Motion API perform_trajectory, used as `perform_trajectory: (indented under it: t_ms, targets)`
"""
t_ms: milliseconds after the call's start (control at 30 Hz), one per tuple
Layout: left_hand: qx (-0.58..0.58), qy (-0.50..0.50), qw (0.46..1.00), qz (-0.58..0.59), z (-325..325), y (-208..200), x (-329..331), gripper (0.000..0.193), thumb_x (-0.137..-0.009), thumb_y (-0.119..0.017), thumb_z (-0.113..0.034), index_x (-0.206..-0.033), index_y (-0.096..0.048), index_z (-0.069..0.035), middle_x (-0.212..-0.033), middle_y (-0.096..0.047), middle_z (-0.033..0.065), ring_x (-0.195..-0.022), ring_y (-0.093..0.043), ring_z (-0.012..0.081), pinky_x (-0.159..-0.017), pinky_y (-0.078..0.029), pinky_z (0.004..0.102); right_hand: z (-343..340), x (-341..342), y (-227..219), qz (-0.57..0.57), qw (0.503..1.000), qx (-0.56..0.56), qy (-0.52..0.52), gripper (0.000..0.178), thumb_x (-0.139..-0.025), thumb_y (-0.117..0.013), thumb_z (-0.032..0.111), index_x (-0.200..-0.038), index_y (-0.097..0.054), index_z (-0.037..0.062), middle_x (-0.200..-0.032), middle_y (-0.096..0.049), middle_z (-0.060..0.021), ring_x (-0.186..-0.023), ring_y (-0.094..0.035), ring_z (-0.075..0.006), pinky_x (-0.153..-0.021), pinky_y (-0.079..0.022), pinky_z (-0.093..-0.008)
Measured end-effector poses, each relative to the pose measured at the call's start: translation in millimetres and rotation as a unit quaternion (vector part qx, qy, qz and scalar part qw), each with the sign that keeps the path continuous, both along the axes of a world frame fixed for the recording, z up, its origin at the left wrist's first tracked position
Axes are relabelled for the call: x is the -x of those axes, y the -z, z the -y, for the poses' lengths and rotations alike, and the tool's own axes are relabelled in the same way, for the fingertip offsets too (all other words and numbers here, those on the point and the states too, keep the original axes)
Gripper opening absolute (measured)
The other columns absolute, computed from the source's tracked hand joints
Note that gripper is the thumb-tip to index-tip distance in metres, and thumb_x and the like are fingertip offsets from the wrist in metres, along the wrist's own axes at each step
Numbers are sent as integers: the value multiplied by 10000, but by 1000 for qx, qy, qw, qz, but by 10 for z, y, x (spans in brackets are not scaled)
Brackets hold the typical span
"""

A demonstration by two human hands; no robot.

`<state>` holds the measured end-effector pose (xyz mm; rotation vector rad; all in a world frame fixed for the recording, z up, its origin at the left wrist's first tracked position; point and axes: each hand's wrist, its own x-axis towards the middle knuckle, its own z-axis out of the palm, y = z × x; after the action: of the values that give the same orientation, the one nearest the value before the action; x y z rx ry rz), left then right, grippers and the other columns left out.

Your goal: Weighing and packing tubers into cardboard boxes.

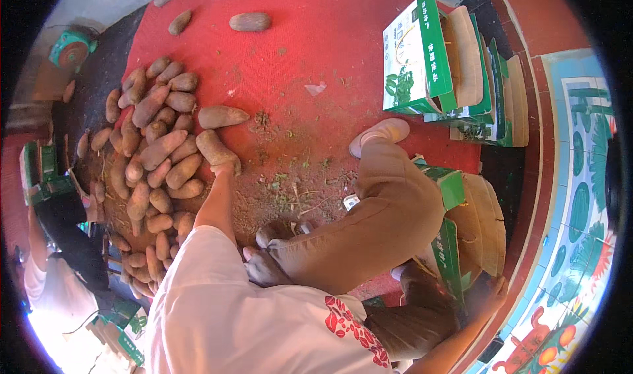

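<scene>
Bright light; lower-left glare; edges bowed, vignetted.

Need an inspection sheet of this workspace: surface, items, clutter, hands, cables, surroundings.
Surface: red mat, dirty in the middle.
Job's things: brown tubers heaped left, a few apart at the top; open carton lower right.
Clutter: soil and plant scraps; pale scrap.
Grippers: left hand at the heap's edge, right hand by the open carton; grips unclear.
Cables: nothing seen clearly.
Surroundings: green-and-white cartons upper right; decorated tiled wall right; another person left.
</scene>
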<state>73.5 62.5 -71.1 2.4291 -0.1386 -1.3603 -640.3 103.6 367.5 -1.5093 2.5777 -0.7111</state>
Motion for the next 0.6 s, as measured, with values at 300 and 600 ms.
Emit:
perform_trajectory:
  t_ms: [300, 600]
  targets:
    - [-46, 128, 988, -70, -395, -1353, 363, 656, -717, -727, -202, -1288, -431, -69, -1133, -556, 154, -931, -592, 296, -702, -508, 425, 194, -40, 14, 26, 997, 26, -65, 222, -950, -482, 171, -904, -584, -21, -786, -611, -79, -689, -572, -132, -627, -465, -275]
    - [-39, 18, 984, -171, -527, -1029, 670, 343, -659, -773, -225, -943, -643, -81, -782, -641, 95, -657, -598, 225, -552, -471, 395, 61, -2, 177, 85, 994, 40, -62, 212, -943, -491, 161, -926, -595, -23, -816, -617, -80, -705, -573, -121, -638, -467, -265]
